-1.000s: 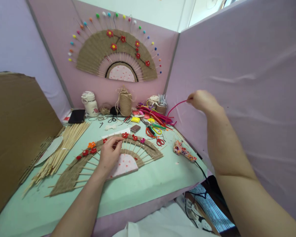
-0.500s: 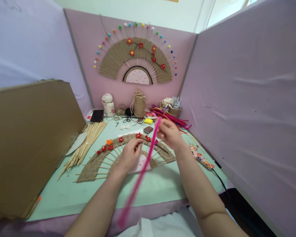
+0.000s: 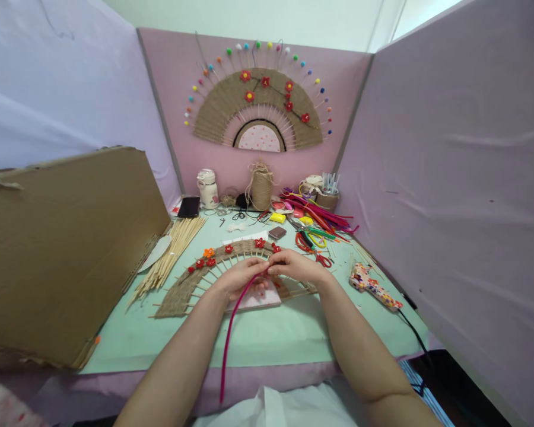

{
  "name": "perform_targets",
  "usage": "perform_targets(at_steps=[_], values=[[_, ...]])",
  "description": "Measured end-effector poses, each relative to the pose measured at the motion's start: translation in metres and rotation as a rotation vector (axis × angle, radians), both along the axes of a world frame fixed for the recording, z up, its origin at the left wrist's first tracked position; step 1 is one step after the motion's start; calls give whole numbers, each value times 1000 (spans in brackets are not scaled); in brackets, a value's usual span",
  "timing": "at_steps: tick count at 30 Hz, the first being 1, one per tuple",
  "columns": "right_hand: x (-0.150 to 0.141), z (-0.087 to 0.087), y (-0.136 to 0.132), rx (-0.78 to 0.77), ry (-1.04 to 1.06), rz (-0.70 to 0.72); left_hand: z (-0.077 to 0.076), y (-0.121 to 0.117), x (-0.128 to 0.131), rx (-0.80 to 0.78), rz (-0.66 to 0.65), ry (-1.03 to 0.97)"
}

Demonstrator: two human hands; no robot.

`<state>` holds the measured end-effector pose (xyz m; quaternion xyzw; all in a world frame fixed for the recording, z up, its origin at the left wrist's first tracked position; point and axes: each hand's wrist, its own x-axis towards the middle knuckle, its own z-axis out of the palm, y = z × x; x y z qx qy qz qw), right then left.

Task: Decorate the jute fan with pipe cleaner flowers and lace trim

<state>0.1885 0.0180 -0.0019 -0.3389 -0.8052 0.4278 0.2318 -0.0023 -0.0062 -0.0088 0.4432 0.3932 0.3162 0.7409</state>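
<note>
A magenta pipe cleaner (image 3: 229, 339) is pinched near its upper end between my two hands, and its long tail hangs down past the table's front edge. My left hand (image 3: 244, 276) closes on it from the left. Meeting it fingertip to fingertip, my right hand (image 3: 293, 264) grips the same end. Beneath both hands lies a fan of twine and sticks (image 3: 175, 299), decorated with small red and orange flowers (image 3: 209, 253). My hands and wrists cover the middle and part of the right side of the fan.
A bundle of thin sticks (image 3: 171, 255) lies left by a cardboard panel (image 3: 66, 255). At right rests a patterned glue gun (image 3: 374, 286) with a cord. Scissors (image 3: 324, 261), pliers (image 3: 303, 242), pipe cleaners (image 3: 324, 213), a twine spool (image 3: 261, 188) and a bottle (image 3: 207, 190) stand behind. A finished fan (image 3: 222, 98) hangs on the back panel.
My right hand has come down and left to meet my left hand. The pipe cleaner's upper end is now between both hands. The view has shifted slightly.
</note>
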Motion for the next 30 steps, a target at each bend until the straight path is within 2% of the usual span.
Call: perform_targets(at_steps=[4,8,14,21,26,30], values=[[-2,-7,-4,81,1,-141,-7,-1,5,113,-10,114],[-1,-6,-4,162,-17,-247,-9,-1,7,194,59,168],[3,-6,0,334,-3,-264,-6,-2,10,225,111,148],[-2,-10,-2,279,22,-258,-9,0,11,219,148,129],[-8,-3,-2,230,69,-283,-8,3,6,197,186,23],[-25,9,2,179,93,-321,-7,10,-3,192,337,-121]])
